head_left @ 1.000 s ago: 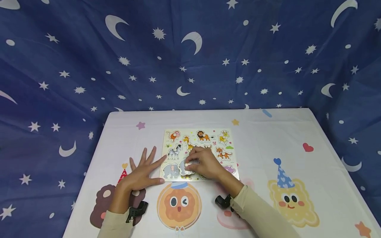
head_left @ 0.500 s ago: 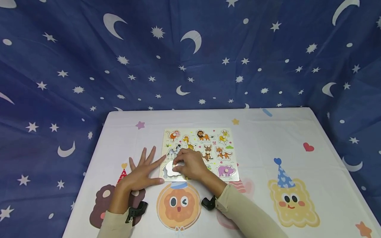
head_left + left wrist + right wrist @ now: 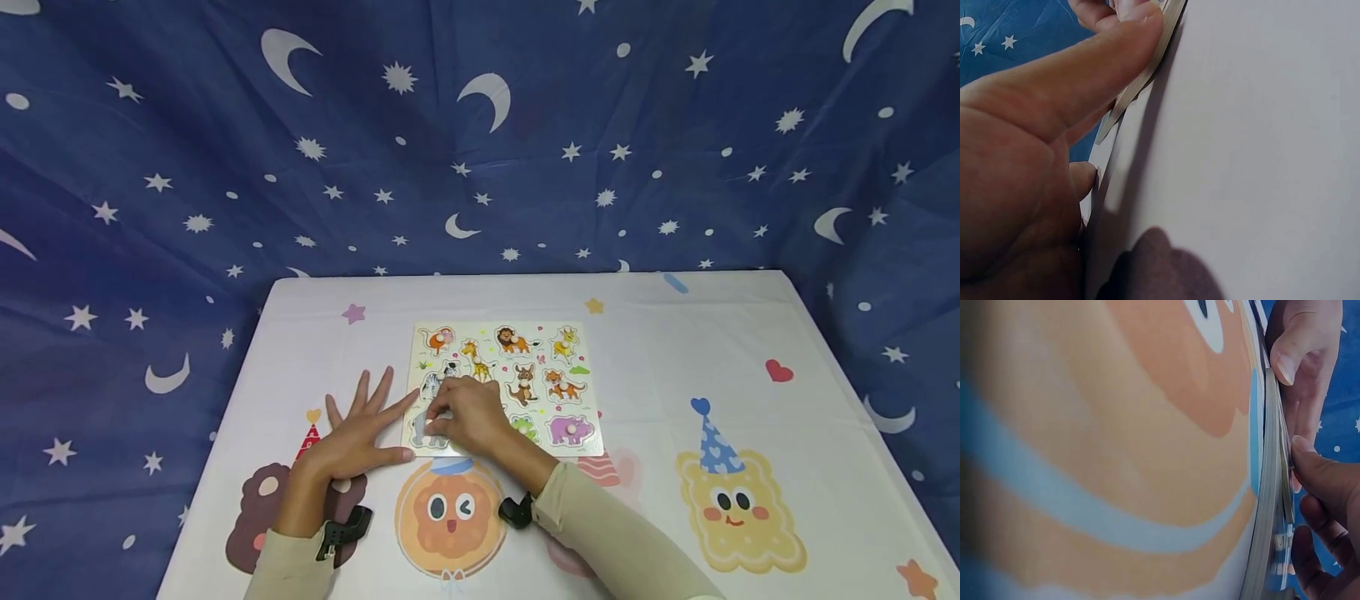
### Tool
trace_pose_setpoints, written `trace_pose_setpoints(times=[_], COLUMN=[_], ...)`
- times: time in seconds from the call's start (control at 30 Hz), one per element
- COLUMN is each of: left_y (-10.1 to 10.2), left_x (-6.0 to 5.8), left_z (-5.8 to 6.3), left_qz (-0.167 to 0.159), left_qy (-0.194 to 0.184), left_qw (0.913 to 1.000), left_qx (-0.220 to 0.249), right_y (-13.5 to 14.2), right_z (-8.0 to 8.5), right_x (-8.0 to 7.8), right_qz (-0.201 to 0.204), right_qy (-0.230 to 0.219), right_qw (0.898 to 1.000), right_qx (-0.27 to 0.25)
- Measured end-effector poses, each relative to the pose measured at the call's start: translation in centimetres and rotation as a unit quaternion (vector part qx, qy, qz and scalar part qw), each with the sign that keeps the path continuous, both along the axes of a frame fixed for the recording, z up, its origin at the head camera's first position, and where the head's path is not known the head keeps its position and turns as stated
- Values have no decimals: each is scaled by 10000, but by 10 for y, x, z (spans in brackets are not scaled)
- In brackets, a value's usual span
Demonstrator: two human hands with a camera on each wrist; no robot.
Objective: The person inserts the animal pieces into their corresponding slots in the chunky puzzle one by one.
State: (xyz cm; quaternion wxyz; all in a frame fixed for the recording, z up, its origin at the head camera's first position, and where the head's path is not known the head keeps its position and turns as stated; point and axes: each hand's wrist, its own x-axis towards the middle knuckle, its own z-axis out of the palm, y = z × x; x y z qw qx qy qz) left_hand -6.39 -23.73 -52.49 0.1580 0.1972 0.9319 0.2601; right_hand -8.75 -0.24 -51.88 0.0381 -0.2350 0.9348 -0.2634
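At the lower left of the animal puzzle board (image 3: 492, 332), my right hand (image 3: 476, 417) pinches the grey elephant puzzle piece (image 3: 418, 433) with thumb and curled fingers. The piece lies over the elephant spot, partly hidden by the fingers; whether it sits flush I cannot tell. My left hand (image 3: 356, 437) rests with fingers spread at the board's left edge, the fingertip and thumb touching it. In the left wrist view, the left thumb (image 3: 1085, 75) lies against the board's side. The right wrist view has the right hand (image 3: 1335, 494) over the board edge (image 3: 1263, 531), close to the left hand (image 3: 1304, 344).
Other knobbed pieces sit on the board, among them a lion (image 3: 513, 342), a kangaroo (image 3: 522, 386) and a purple hippo (image 3: 570, 431). A white cloth with cartoon prints covers the table (image 3: 675, 358). Behind it hangs a blue curtain (image 3: 420, 208) with stars and moons.
My right hand has moved left with the elephant piece, from beside the elephant spot to over it; the piece briefly looked bright white. The left hand has stayed still.
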Motion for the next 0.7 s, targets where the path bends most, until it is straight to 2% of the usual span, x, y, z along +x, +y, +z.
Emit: trace_pose_setpoints(times=[0.23, 0.7], left_y=[-2, -2], left_x=[2, 1], left_z=[0, -1], left_qz=[1, 5], left_qy=[-27, 26], left_qw=[10000, 10000], left_qx=[6, 5], right_y=[-3, -4], right_z=[3, 5], right_x=[1, 2], right_qz=[200, -25], right_qy=[-38, -67], right_qw=[9998, 9997], right_qx=[28, 223])
